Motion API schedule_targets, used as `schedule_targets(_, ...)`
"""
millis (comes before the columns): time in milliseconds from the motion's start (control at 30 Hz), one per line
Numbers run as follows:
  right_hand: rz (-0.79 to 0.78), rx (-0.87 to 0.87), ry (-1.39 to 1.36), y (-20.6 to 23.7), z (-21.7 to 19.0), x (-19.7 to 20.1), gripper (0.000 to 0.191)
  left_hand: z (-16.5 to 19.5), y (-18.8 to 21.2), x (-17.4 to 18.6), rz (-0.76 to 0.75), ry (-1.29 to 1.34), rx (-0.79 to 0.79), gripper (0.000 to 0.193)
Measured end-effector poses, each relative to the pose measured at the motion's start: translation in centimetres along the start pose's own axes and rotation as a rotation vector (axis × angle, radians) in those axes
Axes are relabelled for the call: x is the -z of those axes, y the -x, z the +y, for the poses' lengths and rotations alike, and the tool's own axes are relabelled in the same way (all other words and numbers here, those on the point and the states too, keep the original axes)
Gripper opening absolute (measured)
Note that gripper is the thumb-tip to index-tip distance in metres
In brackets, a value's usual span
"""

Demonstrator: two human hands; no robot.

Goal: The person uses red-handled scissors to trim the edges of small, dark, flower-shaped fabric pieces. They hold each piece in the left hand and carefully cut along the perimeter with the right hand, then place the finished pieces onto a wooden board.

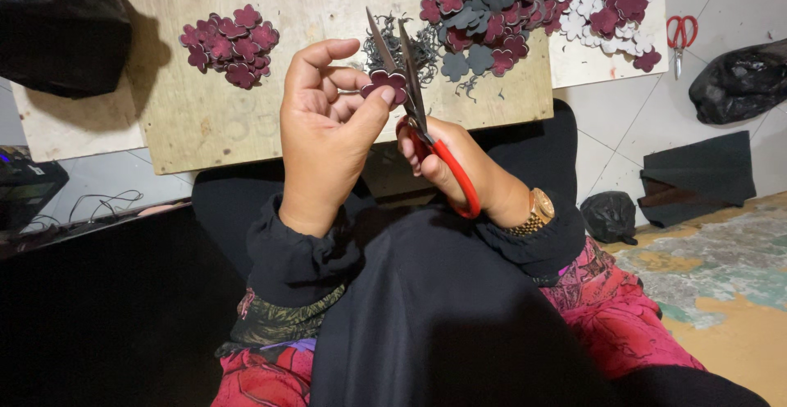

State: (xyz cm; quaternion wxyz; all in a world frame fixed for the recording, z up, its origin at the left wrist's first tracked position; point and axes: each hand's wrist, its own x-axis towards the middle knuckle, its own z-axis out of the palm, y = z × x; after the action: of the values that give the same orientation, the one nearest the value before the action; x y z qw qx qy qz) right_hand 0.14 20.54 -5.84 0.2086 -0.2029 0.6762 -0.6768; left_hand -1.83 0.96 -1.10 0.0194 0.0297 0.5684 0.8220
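Maroon flower cutout (pixel 386 81), red-handled scissors (pixel 426 132), grey and maroon flower heap (pixel 492 13).

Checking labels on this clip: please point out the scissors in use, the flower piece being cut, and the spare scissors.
Scissors (pixel 447 169): head view, on the red handle loop.
Flower piece (pixel 392 81): head view, on its maroon face above the thumb.
Spare scissors (pixel 680 34): head view, on the red handles, upper right.

Bare board (pixel 328 13) lies open beyond the left fingers (pixel 328 54); flower heaps (pixel 234 42) flank it, and scissor blades (pixel 402 63) apparently block rightward passage.
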Motion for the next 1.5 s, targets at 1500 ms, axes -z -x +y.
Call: schedule_targets(1500,0.021,-0.008,0.047,-0.1,-0.2,0.4,0.084,-0.2,-0.4,0.3,-0.029,0.077,-0.037,0.050)
